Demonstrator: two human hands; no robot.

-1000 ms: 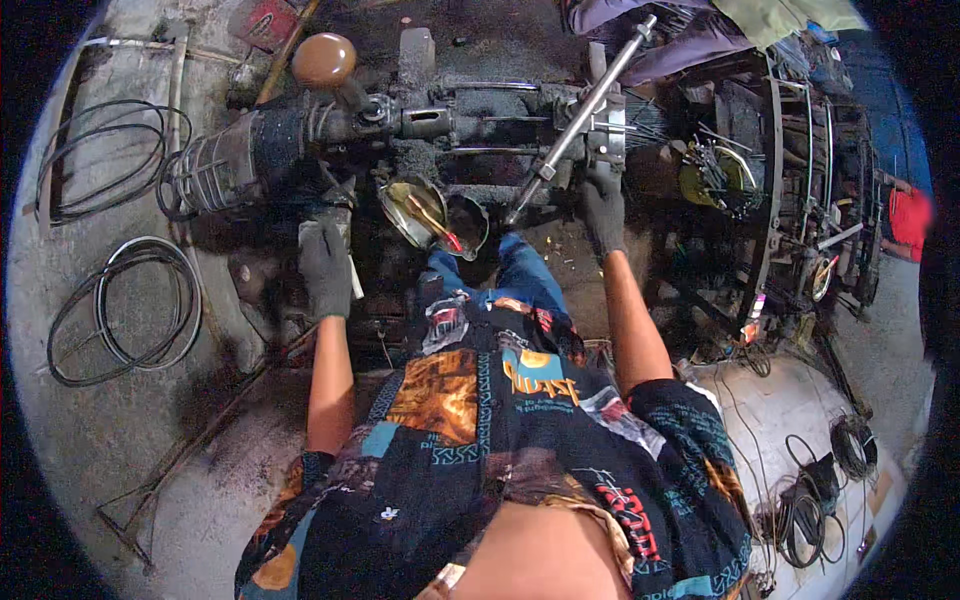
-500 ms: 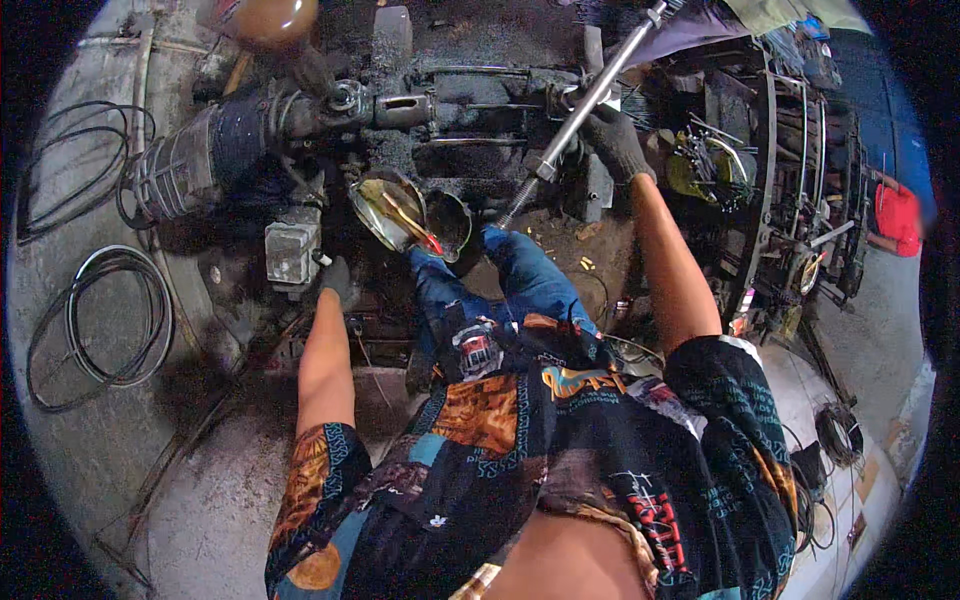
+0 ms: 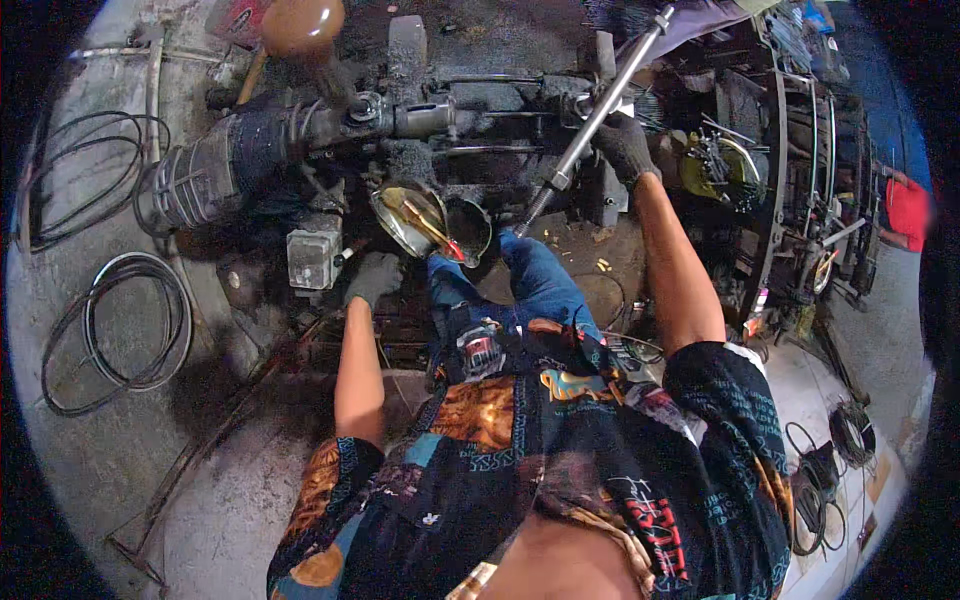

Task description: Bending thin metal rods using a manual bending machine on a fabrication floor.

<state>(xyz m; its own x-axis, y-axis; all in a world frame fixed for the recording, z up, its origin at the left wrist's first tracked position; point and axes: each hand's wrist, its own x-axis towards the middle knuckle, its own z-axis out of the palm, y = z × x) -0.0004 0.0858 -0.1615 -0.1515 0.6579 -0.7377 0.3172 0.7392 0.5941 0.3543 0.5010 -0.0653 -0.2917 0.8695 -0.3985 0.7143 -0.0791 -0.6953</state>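
Observation:
My right hand (image 3: 624,146), in a dark glove, grips a long silver metal bar (image 3: 598,115) that slants from the upper right down to the greasy ground by my knee. My gloved left hand (image 3: 375,277) rests low on the dirty floor, next to a small grey metal box (image 3: 313,257). In front of me lies a long oily axle assembly (image 3: 330,130) with a ribbed rubber boot (image 3: 190,185) at its left end. A round metal bowl (image 3: 418,220) holding small tools sits between my hands.
Coils of black cable (image 3: 120,330) lie on the concrete at left. A brown rounded object (image 3: 303,24) sits at the top. Metal racks and wire parts (image 3: 800,170) crowd the right side. More cable loops (image 3: 830,470) lie at lower right. A thin bent rod (image 3: 200,450) crosses the floor.
My left hand dropped from the axle down to the floor beside the grey box. My right hand slid higher up the silver bar, and the view shifted closer and leftward.

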